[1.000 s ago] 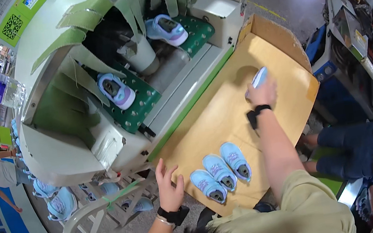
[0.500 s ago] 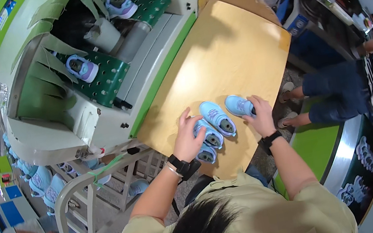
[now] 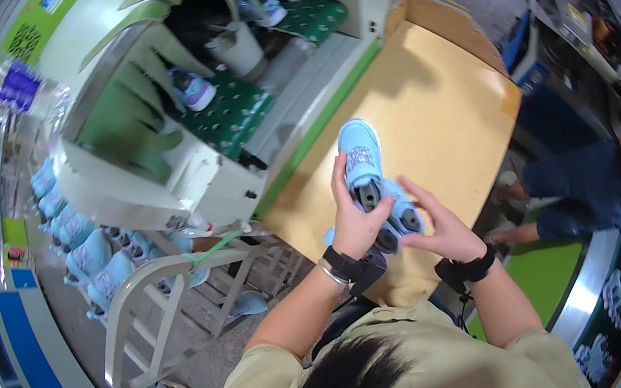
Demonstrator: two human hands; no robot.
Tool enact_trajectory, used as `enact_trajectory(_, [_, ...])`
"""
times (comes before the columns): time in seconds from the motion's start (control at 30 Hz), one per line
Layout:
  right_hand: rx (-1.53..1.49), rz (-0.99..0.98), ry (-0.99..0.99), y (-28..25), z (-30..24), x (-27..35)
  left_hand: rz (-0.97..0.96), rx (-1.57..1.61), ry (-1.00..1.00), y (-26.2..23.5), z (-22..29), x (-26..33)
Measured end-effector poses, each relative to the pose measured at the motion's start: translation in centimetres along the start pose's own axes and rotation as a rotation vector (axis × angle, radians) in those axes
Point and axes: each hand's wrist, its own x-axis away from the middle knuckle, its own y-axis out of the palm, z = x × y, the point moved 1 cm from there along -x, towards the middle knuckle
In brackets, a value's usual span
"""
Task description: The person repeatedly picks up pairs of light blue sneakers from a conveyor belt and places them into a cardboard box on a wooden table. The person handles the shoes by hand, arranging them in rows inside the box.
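Observation:
My left hand [image 3: 359, 223] grips a light-blue sneaker [image 3: 361, 153] by its heel end, thumb across the opening. The shoe has pale laces, a white sole edge and a dark insert inside; its toe points away from me. Just right of it, a second blue sneaker [image 3: 396, 197] is partly hidden behind the held one. My right hand [image 3: 450, 232] is beside that second shoe, fingers spread and thumb near its heel. More blue shoe parts [image 3: 387, 242] show below my left hand, mostly covered by it.
The wooden tabletop [image 3: 436, 105] has a cardboard edge [image 3: 464, 30] at its far side. A machine with a green perforated belt [image 3: 226, 113] carries a shoe [image 3: 192, 90]. A metal rack [image 3: 144, 286] and several blue shoes stand left. Another person [image 3: 573, 177] is at right.
My left hand has closed on a sneaker and raised it, toe pointing away. My right hand is closer to the left one. The whole view has shifted, and a person shows more fully at lower left.

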Motion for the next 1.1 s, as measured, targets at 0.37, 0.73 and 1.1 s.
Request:
enact_trajectory(0.37, [0.152,0.130,0.162,3.4,12.7,0.7,0.979,-0.531,0.463,-8.2,6.5,-13.5])
enact_trajectory(0.73, [0.012,0.346,-0.424,-4.7,-7.5,-30.6,0.970,-0.478,0.413,-11.8,6.2,-18.7])
enact_trajectory(1.1, [0.346,0.374,-0.311,0.6,6.2,-29.4,-0.164,-1.046,-0.064,-3.3,-4.6,1.2])
